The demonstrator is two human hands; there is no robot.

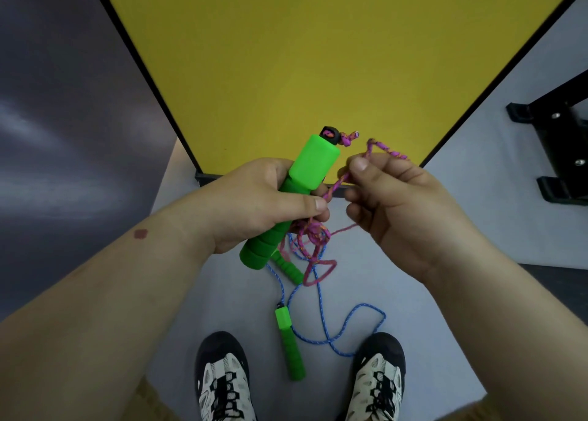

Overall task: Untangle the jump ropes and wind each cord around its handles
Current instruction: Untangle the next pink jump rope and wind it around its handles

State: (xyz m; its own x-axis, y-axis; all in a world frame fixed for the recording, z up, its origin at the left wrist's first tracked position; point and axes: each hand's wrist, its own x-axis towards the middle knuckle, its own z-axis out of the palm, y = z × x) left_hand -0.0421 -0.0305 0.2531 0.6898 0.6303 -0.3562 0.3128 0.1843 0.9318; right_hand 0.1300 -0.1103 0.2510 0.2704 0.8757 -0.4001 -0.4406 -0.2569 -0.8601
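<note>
My left hand (254, 198) wraps a green handle (288, 198) at frame centre, hiding its middle. Below it pink cord (313, 239) and blue cord (318, 309) tangle, crossings unclear, above a second handle (289, 344) on the floor between my shoes (222, 379). My right hand (401, 210) pinches the pink cord between thumb and forefinger.

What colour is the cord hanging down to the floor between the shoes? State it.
Blue with pale flecks: the blue cord, clearest in the head view.
</note>
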